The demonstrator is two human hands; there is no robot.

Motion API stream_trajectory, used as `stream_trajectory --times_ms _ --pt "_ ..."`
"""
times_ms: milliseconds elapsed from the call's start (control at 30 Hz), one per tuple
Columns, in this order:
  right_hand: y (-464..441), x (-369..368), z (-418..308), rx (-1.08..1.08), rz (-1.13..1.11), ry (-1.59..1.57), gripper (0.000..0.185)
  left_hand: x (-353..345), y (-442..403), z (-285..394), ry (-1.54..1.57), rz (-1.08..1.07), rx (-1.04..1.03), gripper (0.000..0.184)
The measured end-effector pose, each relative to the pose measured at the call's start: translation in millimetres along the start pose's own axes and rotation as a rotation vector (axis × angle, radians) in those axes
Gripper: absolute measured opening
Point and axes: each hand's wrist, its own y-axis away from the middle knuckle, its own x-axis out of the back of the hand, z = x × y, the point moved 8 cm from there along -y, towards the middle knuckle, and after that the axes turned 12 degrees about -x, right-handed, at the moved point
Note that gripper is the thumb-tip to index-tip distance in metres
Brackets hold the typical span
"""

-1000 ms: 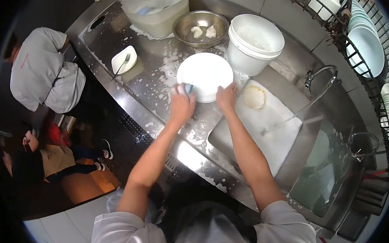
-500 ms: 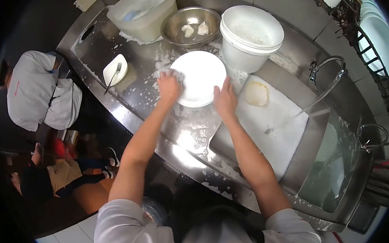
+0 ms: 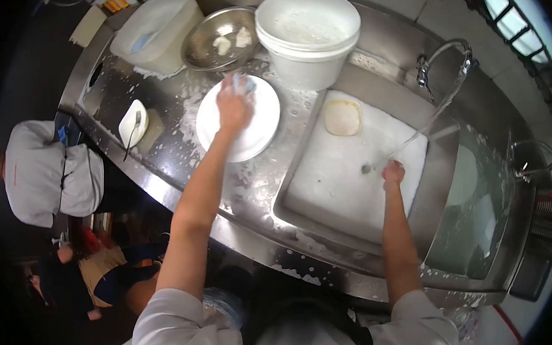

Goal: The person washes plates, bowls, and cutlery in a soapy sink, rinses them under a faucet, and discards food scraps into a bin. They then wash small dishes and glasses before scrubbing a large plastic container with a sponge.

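Note:
A white plate (image 3: 266, 124) lies on the wet steel counter. Over its upper part is my left hand (image 3: 235, 106), closed on a light blue scrubbing cloth (image 3: 244, 85) that pokes out past the fingers. My right hand (image 3: 393, 172) has reached into the white foam of the sink (image 3: 296, 199), beside the water stream, with its fingertips sunk out of sight. Whether it grips anything there cannot be seen. A yellowish-rimmed square dish (image 3: 342, 118) sits in the foam. Water runs from the faucet (image 3: 454, 54) into this basin.
Behind the plate stand a white bucket (image 3: 311, 61), a metal bowl (image 3: 198, 59) with white lumps and a plastic tub (image 3: 156, 26). A small white dish (image 3: 135, 120) with a fork is at left. A second basin (image 3: 457, 244) holds cloudy water. A person (image 3: 36, 172) is at left.
My right hand has left the plate's edge and gone down into the sink foam. The left hand has moved from the plate's left side to its upper part. The view has shifted rightward.

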Motion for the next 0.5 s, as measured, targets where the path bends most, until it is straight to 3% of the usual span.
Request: stream_trajectory --times_ms 33,100,200,233,300,333,367,400,433,500 --pt "-41 25 26 0.032 0.227 0.259 0.033 -5 -11 27 0.114 -0.004 -0.038 0.047" --pt "-87 43 60 0.196 0.497 0.372 0.028 -6 5 68 0.236 -0.066 -0.154 0.046" --pt "-95 7 55 0.36 0.485 0.966 0.023 22 67 62 0.445 -0.102 -0.243 0.038" --pt "-89 6 56 0.364 0.506 1.07 0.023 36 85 48 0.094 -0.202 -0.319 0.034" --pt "-78 1 55 0.378 0.551 1.279 0.029 47 93 -16 -0.176 -0.24 -0.289 0.034" --pt "-82 1 60 0.371 0.542 1.196 0.035 53 81 -54 -0.068 -0.272 -0.169 0.036" --pt "-86 1 66 0.365 0.532 1.113 0.042 80 52 -52 -0.119 -0.11 -0.146 0.04" --pt "-77 -2 55 0.427 0.415 1.065 0.034 110 14 -22 -0.124 0.062 -0.205 0.042" --pt "-70 9 61 0.311 0.386 0.832 0.033 131 -26 11 0.024 0.176 -0.336 0.04" --pt "-61 17 65 0.119 0.328 0.36 0.031 154 -92 74 0.182 0.204 -0.337 0.036"
